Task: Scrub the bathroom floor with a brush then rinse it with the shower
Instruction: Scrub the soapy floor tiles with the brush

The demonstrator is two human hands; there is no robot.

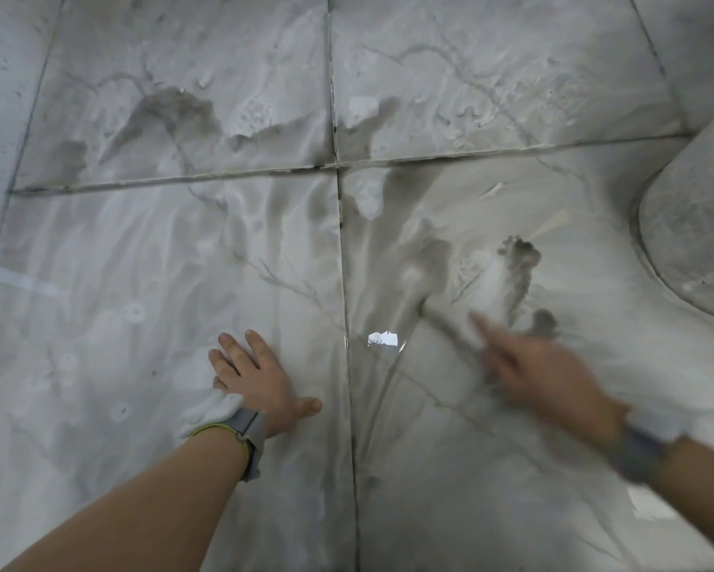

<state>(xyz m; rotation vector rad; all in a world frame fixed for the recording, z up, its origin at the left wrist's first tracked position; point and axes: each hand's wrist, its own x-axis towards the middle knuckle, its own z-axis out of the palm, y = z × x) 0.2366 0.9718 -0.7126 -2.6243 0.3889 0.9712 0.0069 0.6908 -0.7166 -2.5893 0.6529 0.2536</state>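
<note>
The floor (140, 249) is big grey marble tiles, wet and shiny. Dark grout lines (338, 167) cross near its middle. A round grey base (693, 241) stands right of the cross.

Grey-veined white marble floor (161, 262), dark grout lines, white brush (497, 282)

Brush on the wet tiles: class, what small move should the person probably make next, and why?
Probably drag the brush back toward the right hand that grips it, then push out again. Grey dirty water lies around its head, and the grout line beside it looks dark. The left hand is pressed flat on the floor, bracing.
</note>
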